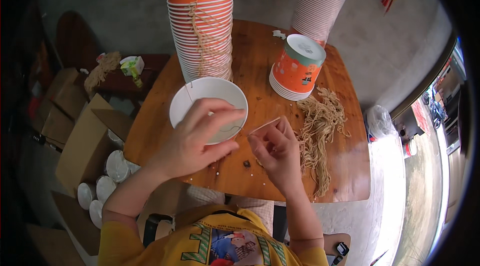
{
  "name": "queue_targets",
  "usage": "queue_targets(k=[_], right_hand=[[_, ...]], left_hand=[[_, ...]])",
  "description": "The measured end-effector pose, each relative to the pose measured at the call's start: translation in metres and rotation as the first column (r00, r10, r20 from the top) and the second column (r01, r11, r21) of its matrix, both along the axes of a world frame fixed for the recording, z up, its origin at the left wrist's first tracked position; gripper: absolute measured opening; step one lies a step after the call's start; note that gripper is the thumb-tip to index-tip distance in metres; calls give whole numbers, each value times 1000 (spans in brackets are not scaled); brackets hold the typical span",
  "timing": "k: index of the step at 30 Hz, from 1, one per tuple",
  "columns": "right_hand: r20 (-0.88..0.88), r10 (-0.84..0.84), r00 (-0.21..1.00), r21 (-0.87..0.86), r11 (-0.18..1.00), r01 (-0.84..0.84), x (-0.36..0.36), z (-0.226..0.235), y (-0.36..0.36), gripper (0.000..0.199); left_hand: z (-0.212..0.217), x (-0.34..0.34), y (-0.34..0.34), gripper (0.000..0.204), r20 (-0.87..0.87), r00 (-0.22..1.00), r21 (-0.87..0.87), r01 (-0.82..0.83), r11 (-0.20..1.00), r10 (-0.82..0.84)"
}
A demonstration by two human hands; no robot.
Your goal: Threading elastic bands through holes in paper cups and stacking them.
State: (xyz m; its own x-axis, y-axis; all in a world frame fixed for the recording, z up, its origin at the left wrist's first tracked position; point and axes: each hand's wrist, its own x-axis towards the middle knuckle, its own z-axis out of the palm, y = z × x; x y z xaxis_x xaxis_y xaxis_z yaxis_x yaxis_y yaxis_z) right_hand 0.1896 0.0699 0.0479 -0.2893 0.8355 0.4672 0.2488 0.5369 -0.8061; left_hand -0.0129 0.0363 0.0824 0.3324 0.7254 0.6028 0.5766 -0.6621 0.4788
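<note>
A white-lined paper bucket (181, 102) stands mouth up at the table's near middle, with a thin cord hooked at its rim. My left hand (197, 133) is in front of and over this bucket, thumb and fingers apart and curved. Just to its right, my right hand (277, 151) has its fingers closed in a pinch on a thin tan cord (265, 125), stretched short between the fingers. A fine dark strand shows between the two hands; where it ends I cannot tell. A bundle of tan cords (320, 131) lies right of my right hand.
Behind the bucket rises a tall stack of orange paper buckets (200, 41), cords draped down it. A short upside-down stack (298, 68) and a tall wrapped stack (321, 1) stand at the right. An opened carton (80, 141) with white-topped tubs is left of the wooden table (255, 56).
</note>
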Motion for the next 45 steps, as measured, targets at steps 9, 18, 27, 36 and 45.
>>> queue_targets(k=[9, 18, 27, 36, 45], right_hand=[[197, -98, 975, 244, 968, 48, -9, -7, -1, 13], [218, -153, 964, 254, 962, 95, 5, -15, 3, 14], [-114, -14, 993, -19, 1000, 12, 0, 5, -4, 37], [-597, 162, 786, -269, 882, -386, -12, -4, 3, 20], [-515, 209, 831, -204, 912, -356, -4, -22, 6, 9]], left_hand=[[-19, 24, 15, 15, 273, 962, -312, 64, 948, 25], [-21, 25, 24, 9, 696, 702, -504, 326, 800, 153], [-26, 28, 25, 9, 664, 740, -461, 294, 838, 106], [-15, 21, 28, 7, 533, 846, -366, 217, 905, 13], [-25, 20, 23, 7, 539, 840, -392, 319, 863, -66]])
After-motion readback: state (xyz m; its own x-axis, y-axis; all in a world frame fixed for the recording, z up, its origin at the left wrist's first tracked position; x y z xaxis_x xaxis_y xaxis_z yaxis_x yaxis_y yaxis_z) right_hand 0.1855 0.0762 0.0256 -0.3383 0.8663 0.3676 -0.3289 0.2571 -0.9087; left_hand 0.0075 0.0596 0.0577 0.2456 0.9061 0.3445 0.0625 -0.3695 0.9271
